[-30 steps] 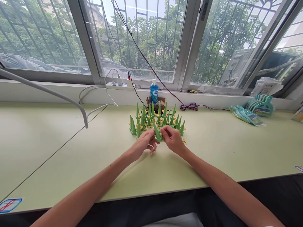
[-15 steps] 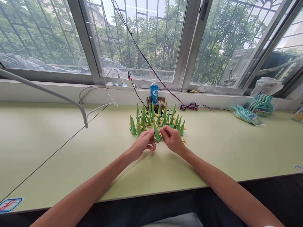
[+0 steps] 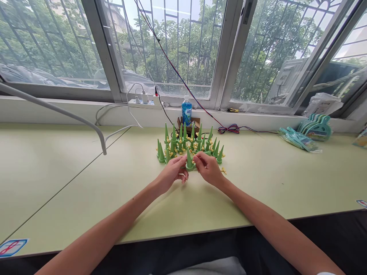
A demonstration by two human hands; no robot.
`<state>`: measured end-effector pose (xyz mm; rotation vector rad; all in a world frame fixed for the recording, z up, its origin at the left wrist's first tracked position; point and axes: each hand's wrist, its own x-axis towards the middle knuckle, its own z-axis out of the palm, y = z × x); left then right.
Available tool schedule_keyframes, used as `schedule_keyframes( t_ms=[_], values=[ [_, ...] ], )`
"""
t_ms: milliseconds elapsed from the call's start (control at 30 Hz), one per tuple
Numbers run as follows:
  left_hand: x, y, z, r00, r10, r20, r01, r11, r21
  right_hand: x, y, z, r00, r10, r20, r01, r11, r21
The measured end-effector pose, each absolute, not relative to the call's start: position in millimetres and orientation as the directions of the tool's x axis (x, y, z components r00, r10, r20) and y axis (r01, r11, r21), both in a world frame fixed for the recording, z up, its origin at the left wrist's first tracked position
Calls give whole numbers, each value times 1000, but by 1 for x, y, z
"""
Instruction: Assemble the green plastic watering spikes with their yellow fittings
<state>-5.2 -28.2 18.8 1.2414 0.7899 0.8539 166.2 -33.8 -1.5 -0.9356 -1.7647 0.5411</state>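
Note:
A green cone-shaped watering spike (image 3: 189,162) stands point up between my hands, its ringed base lowest. My left hand (image 3: 172,174) holds it from the left, thumb and forefinger against its side, while the other fingers curl loosely below. On the right, the fingertips of my right hand (image 3: 208,166) are pinched close against the spike's side. A small yellow bit seems to show at that pinch, mostly covered by the fingers. Just beyond both hands, several more green spikes (image 3: 173,142) stand upright in a cluster, many with small yellow valves on them.
A loose yellow valve (image 3: 223,171) lies right of my right hand. Behind the cluster are a blue liquid bottle (image 3: 187,111) and a brown cardboard box (image 3: 196,123). A coiled cable (image 3: 228,129) and teal packaged items (image 3: 301,139) lie farther right; a grey curved arm (image 3: 97,131) hangs at left.
The spike in my left hand has tipped to a more upright stance and shifted very slightly left. Both hands keep nearly the same place and grip.

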Motion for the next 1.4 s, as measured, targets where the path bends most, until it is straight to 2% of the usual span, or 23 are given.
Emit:
schedule_keyframes(
  t_ms=[600,833,967,1167,1300,1400],
  values=[
    [-9,-30,20,450,890,71,-75,-41,996,169,-33,-1,-194,800,567,378,595,-710],
    [-7,-37,24,430,878,210,-18,-224,974,169,-33,0,-169,802,574,412,586,-698],
    [-5,-40,22,390,868,309,99,-373,923,169,-32,1,-151,812,563,432,567,-701],
    [-4,-44,18,405,775,484,292,-612,735,169,-32,2,-148,823,549,441,551,-708],
    [-4,-44,17,422,747,514,333,-654,679,167,-32,2,-140,824,549,445,547,-709],
    [-2,-43,17,390,768,507,318,-630,709,166,-32,2,-122,827,549,446,540,-714]
  ],
)
